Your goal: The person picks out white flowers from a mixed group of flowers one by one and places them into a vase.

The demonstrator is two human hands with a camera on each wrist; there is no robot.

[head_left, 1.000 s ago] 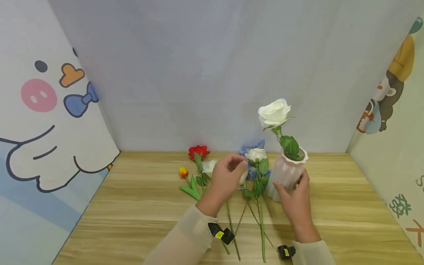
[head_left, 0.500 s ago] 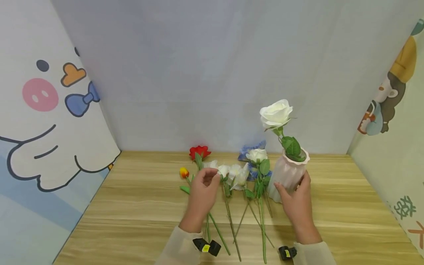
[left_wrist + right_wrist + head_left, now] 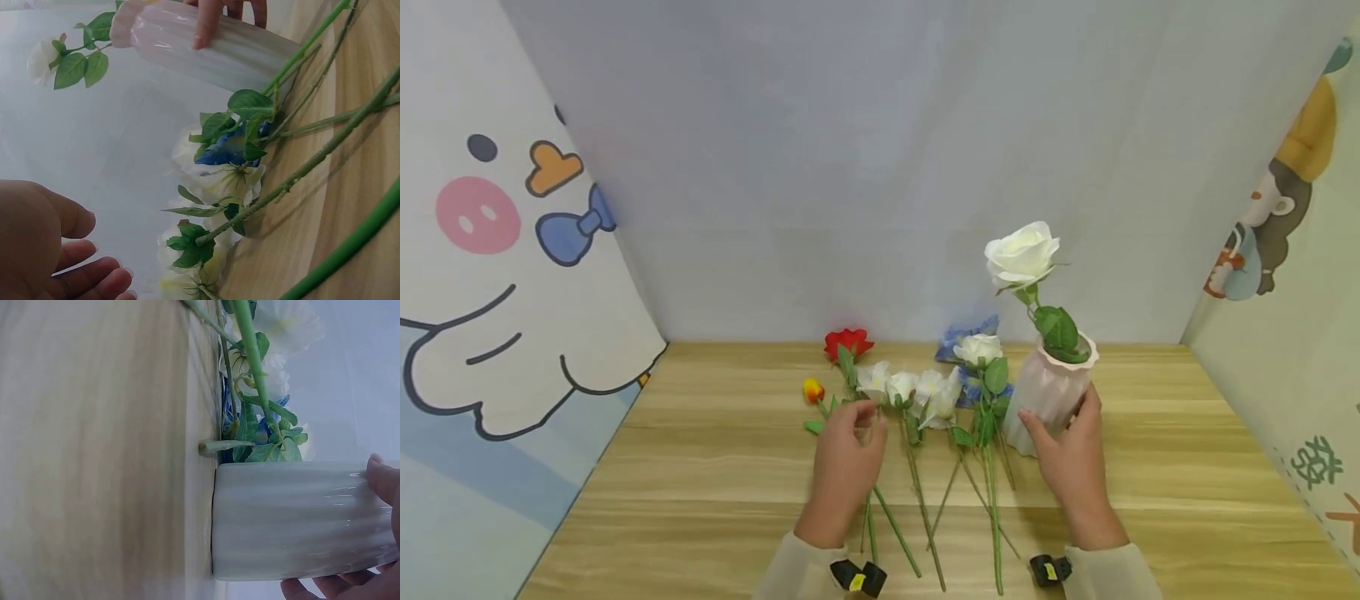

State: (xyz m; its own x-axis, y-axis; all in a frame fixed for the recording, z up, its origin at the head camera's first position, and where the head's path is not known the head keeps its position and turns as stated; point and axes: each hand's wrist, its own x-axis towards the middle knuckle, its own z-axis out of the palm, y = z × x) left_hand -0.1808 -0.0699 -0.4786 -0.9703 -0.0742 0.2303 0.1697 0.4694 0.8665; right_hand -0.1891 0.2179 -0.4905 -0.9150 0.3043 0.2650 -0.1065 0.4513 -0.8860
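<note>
First, at the left, we find the orange tulip (image 3: pixel 813 390) and the red flower (image 3: pixel 847 342) lying on the counter (image 3: pixel 700 467). Above their stems, the left hand (image 3: pixel 846 457) hovers, fingers loosely curved, holding nothing. Next come the white flowers (image 3: pixel 938 398); we judge all loose blooms light and flexible, best taken at mid-stem. Further right, the pink vase (image 3: pixel 1051 390) stands on the counter, one white rose (image 3: pixel 1022 255) in it, the right hand (image 3: pixel 1072 467) gripping its body. We expect the glossy wall to be rigid, slippery and breakable; we grasp the body, not the scalloped rim. Compared with one second ago, the left hand sits further left, uncovering white blooms; the vase remains in place.
</note>
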